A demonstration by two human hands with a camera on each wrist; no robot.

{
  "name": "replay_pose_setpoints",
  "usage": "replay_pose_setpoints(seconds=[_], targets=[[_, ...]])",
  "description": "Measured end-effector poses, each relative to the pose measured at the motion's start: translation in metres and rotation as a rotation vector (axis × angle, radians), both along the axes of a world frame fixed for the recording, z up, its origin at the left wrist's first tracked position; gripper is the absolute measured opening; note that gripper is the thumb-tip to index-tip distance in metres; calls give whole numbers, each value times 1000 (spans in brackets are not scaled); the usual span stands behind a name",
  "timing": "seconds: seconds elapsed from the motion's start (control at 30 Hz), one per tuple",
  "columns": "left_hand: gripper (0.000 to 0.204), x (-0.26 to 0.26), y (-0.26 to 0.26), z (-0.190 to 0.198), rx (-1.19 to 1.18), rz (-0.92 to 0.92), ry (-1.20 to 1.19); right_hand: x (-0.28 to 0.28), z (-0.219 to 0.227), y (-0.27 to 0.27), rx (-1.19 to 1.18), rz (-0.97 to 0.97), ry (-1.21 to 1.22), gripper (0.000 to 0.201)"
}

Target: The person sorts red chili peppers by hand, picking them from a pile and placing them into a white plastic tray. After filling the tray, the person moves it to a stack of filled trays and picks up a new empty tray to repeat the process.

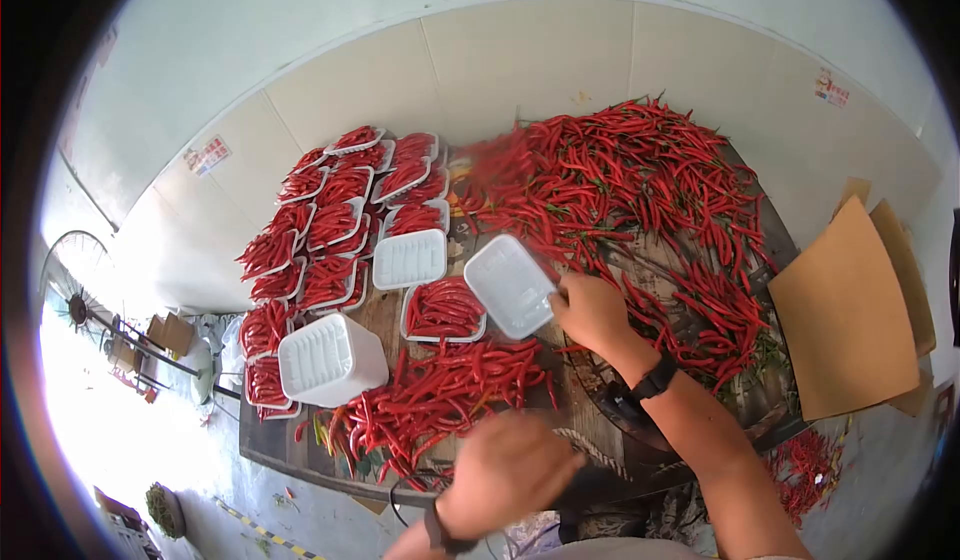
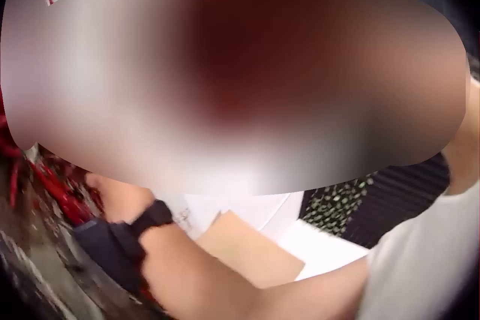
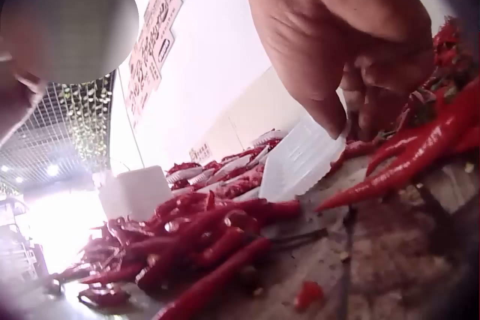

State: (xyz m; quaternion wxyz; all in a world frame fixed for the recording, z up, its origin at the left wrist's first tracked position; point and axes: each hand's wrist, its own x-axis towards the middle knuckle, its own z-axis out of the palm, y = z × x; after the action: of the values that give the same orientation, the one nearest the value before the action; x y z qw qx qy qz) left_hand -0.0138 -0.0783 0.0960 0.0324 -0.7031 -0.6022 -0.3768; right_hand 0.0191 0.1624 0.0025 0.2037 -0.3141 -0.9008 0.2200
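My right hand [image 1: 594, 312] pinches the edge of an empty clear-white plastic tray [image 1: 510, 288], tilted above the wooden table. In the right wrist view, the thumb and fingers of that hand [image 3: 352, 42] meet at the corner of the tray [image 3: 300, 159]. My left hand [image 1: 512, 470] is blurred over the table's front edge, with nothing visible in it. Just beyond it lies a loose pile of red chili peppers [image 1: 440, 385]. Behind that pile sits a tray filled with chilies [image 1: 445, 308], and another empty tray [image 1: 410, 258] lies behind it.
A stack of empty trays [image 1: 332, 360] stands at the left front. Several chili-filled trays [image 1: 335, 222] cover the table's left side. A large chili heap [image 1: 640, 175] spreads across the back and right. Cardboard [image 1: 845, 315] stands beyond the right edge; a rope [image 1: 595, 452] lies near the front.
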Motion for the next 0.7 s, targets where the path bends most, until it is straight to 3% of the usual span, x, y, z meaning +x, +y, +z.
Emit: replay_pose_setpoints(seconds=[0.03,0.1,0.17,0.2,0.27,0.37,0.4,0.43,0.47,0.5,0.57,0.6,0.7], targets=[[14,-6,7,3,29,54,93,0,2,0,-70,-48,138,29],[12,-20,16,16,57,189,17,13,10,5,-10,-31,241,24],[10,-26,16,38,148,292,-48,34,16,14,-221,-53,449,20],[13,-28,16,51,244,330,-31,53,34,10,-493,-6,559,17],[15,-18,7,66,265,457,-364,95,49,9,-660,68,580,15],[35,-3,2,81,351,301,-882,154,66,7,-695,103,407,14],[35,0,-1,83,332,301,-888,170,65,6,-670,142,284,17],[42,0,-7,85,334,158,-1062,183,60,4,-685,128,283,17],[49,3,-11,87,337,13,-1233,195,56,3,-506,264,222,16],[49,10,-14,89,321,16,-1237,204,51,0,-326,398,161,15],[55,24,-24,92,343,-78,-1371,211,40,-13,-401,391,87,14],[66,19,-40,90,208,-273,-1307,213,29,-18,-361,378,47,14],[67,34,-50,82,197,-297,-1333,209,13,-34,-330,329,0,13]])
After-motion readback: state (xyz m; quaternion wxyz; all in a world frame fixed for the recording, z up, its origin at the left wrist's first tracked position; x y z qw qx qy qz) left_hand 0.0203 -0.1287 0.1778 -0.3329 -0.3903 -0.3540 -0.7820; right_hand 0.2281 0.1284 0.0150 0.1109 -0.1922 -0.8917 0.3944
